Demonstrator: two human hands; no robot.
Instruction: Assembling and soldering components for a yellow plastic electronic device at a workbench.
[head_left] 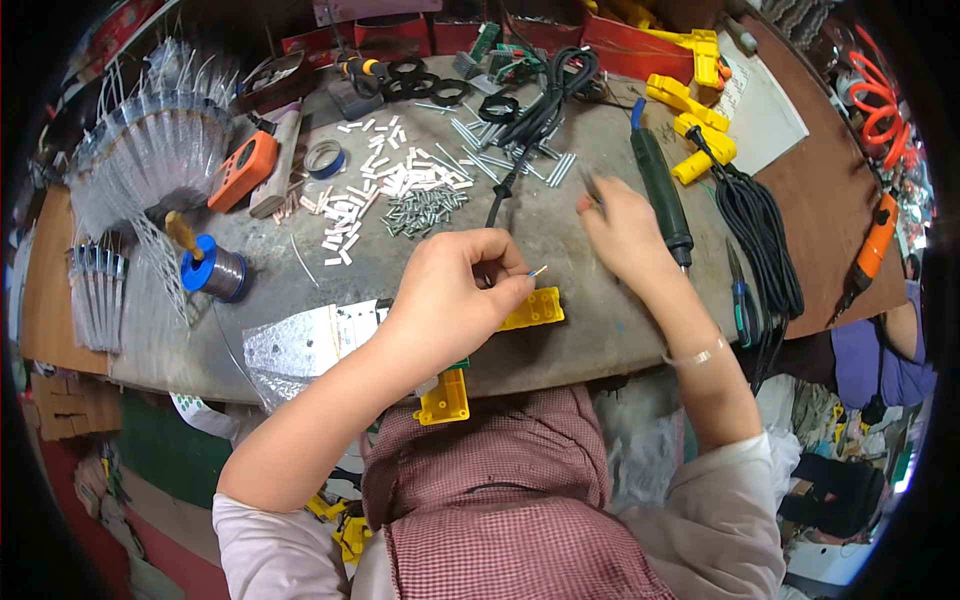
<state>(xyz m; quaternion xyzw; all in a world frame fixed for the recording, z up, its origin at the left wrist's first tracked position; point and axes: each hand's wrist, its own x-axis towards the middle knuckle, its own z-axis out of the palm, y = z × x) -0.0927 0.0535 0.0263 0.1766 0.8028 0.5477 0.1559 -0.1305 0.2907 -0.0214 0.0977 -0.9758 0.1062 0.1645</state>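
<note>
My left hand (pixel 452 285) pinches the end of a black cable (pixel 503 190), and short bare-tipped wires (pixel 538 271) stick out past the fingertips. Beyond the hand, the cable runs up to a dark coil (pixel 560 95). Under and beside that hand is a yellow plastic housing (pixel 535 309); another yellow part (pixel 445 400) shows at the table's front edge, with a bit of green board by it. My right hand (pixel 622 232) is over the table to the right, fingers closed around something thin that is blurred. Close to it lies a dark green soldering iron (pixel 657 180).
Small white sleeves (pixel 345 215) and grey screws (pixel 425 212) lie in heaps at centre left. A solder spool (pixel 215 270), tape roll (pixel 325 158) and orange meter (pixel 243 170) stand left. Pliers (pixel 742 300) and coiled black cable (pixel 765 235) lie right, near yellow housings (pixel 705 155).
</note>
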